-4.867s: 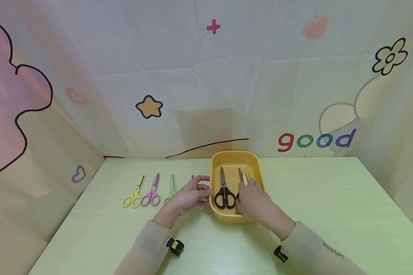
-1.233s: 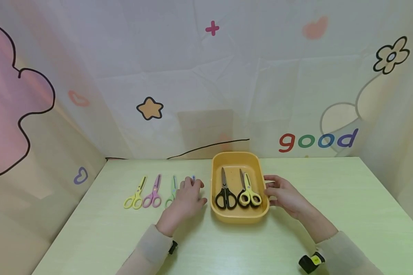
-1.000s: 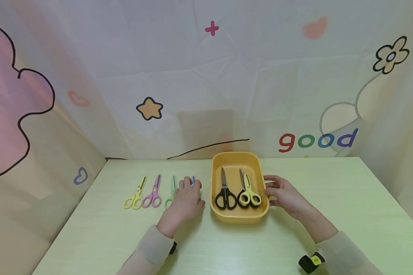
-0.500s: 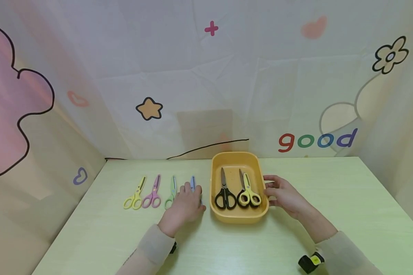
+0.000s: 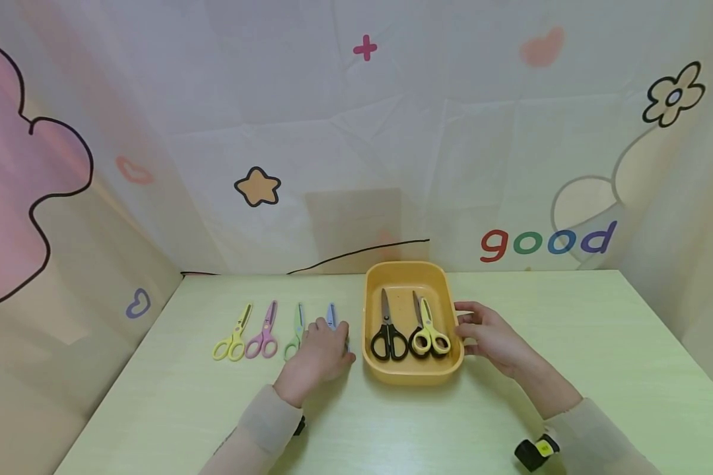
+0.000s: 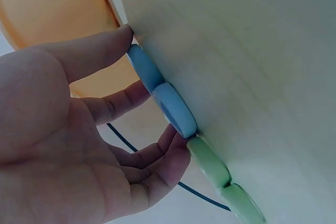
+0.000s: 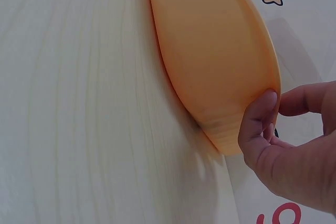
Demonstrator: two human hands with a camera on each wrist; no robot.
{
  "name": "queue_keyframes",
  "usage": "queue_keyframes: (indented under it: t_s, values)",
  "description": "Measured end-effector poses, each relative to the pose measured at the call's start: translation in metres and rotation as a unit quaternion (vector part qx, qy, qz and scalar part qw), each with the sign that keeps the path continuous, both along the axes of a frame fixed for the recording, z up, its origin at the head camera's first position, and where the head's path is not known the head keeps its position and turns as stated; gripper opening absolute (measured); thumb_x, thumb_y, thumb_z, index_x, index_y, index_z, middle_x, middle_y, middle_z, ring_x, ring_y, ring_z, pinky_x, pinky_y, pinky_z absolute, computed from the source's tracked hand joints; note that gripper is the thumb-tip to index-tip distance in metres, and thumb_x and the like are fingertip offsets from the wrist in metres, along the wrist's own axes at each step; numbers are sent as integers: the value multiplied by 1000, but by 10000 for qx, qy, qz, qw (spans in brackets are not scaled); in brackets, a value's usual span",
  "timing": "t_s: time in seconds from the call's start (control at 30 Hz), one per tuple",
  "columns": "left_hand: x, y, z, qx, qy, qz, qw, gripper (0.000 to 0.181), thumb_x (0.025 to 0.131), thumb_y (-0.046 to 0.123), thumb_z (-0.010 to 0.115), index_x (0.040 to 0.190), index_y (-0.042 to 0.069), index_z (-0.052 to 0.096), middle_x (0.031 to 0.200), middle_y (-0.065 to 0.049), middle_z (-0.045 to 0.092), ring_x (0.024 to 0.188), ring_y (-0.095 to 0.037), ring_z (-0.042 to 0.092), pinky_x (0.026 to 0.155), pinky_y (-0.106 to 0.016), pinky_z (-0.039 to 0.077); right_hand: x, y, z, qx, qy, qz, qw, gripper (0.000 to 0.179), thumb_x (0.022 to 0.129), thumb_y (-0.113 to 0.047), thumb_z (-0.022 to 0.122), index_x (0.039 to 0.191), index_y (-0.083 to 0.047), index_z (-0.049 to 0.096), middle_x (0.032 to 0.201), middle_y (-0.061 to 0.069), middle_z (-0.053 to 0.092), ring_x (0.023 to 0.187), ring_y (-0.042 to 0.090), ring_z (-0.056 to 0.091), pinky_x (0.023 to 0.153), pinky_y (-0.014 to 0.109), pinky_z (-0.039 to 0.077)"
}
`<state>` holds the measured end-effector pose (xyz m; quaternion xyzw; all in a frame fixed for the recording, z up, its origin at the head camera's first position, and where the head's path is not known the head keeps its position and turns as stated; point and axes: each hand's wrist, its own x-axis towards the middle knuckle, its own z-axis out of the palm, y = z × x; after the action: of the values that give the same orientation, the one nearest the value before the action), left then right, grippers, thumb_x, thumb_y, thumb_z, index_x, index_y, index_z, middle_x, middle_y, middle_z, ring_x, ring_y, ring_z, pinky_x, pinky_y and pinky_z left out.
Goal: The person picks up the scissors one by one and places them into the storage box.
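My left hand [image 5: 316, 354] is low over the blue scissors [image 5: 331, 315], covering most of their handles in the head view. In the left wrist view, thumb and fingers bracket the blue handle loops [image 6: 176, 109] from both sides, fingertips against them. The blades point toward the back wall. On the tray's right side, my right hand [image 5: 494, 342] touches the outer wall and rim of the yellow tray [image 5: 412, 379] with thumb and fingers extended. Inside the tray lie black-handled scissors [image 5: 389, 343] and, to their right, yellow scissors [image 5: 431, 340] over a second black-handled pair [image 5: 414, 344].
Green scissors [image 5: 299, 321], pink scissors [image 5: 266, 333] and pale yellow scissors [image 5: 234, 341] lie in a row on the table [image 5: 154, 396], left of the blue ones. A printed cloth [image 5: 487, 165] hangs right behind the table's back edge.
My right hand has let go of the yellow scissors inside the tray and moved to its right wall. My left hand has left the tray's left side and come down onto the blue scissors.
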<state>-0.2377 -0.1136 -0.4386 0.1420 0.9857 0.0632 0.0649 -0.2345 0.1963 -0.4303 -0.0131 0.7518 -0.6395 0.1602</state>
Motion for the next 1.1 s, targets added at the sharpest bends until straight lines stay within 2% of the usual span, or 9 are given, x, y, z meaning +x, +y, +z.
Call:
queue_keyframes:
  t_s: [0.2,0.47,0.77,1.1]
  values:
    - [-2,1,2,98,-56,53,9999,40,93,33,76,118,7,61,106,-26,57,104,-43,56,89,-54,50,0,0,2,-7,19,16,10000,59,102,-4,51,154,8,24,133,28,43,109,31,55,83,36,58]
    - [-3,3,3,197,-15,87,9998,27,90,30,78,98,12,60,94,-19,55,92,-36,55,74,-46,52,0,0,3,16,-8,-10,10000,60,102,-4,51,154,7,24,134,28,43,110,31,54,84,36,58]
    - [-4,3,3,258,193,51,9995,28,84,28,83,93,14,60,93,-19,53,91,-37,53,77,-49,50,0,0,1,31,-27,-14,10000,60,102,-3,51,155,7,24,133,27,44,110,32,54,84,36,58]
    - [-6,2,3,550,483,171,9972,32,80,28,83,95,15,59,99,-24,51,96,-40,50,82,-53,47,0,0,-1,18,-48,-29,10000,60,102,-3,51,155,6,24,133,27,43,111,32,54,85,36,58]
